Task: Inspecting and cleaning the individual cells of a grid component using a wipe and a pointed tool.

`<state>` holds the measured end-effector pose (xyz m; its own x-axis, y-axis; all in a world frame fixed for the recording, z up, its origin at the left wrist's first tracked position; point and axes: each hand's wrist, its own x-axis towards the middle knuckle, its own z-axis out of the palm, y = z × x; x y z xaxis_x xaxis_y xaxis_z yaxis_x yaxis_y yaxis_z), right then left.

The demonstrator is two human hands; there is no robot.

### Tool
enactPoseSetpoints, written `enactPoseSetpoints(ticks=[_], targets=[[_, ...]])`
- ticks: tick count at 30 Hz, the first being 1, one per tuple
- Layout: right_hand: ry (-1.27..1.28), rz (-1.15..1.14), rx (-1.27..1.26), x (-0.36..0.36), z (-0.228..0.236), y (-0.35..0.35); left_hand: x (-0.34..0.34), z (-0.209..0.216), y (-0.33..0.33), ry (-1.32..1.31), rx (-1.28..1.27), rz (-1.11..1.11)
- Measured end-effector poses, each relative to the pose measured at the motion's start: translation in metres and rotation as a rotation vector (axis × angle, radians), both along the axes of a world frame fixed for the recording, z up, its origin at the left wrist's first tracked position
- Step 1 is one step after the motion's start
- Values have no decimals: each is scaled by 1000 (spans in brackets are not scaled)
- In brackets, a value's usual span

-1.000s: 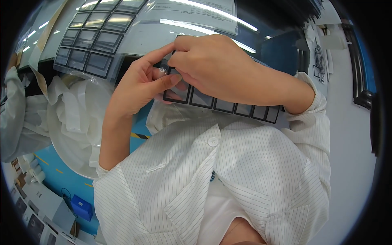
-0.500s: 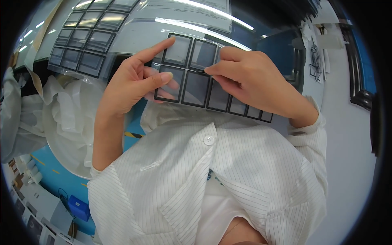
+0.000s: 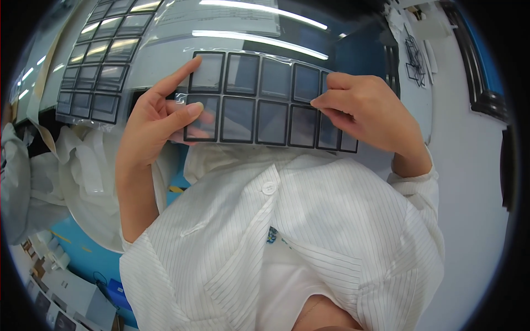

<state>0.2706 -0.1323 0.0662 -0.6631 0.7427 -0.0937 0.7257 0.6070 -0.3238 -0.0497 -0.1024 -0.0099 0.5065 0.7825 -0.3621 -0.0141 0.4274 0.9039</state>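
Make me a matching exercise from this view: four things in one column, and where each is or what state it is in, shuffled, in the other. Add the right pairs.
Things:
1. Left hand
2. White tub
3. Right hand
4. Blue box

Places and states:
A. At the lower left, beside the striped jacket
B. Thumb over the left end of the sheet of black-framed panels
C. Fingertips together at the right part of that sheet
D. Filled with whitish plastic

Right pairs: 1-B; 2-D; 3-C; 4-A
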Motion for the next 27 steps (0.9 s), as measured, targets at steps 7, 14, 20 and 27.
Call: enactPoseSetpoints(ticks=[7, 14, 20, 27], targets=[[-36, -58, 12, 32, 4, -13, 2, -3, 4, -2, -10, -29], [-249, -163, -29, 67, 18, -34, 2, 1, 4, 26, -22, -26], [-238, -294, 131, 113, 20, -47, 7, 6, 0, 41, 53, -51], [449, -361, -152, 63, -26, -42, 28, 65, -31, 96, 287, -212]])
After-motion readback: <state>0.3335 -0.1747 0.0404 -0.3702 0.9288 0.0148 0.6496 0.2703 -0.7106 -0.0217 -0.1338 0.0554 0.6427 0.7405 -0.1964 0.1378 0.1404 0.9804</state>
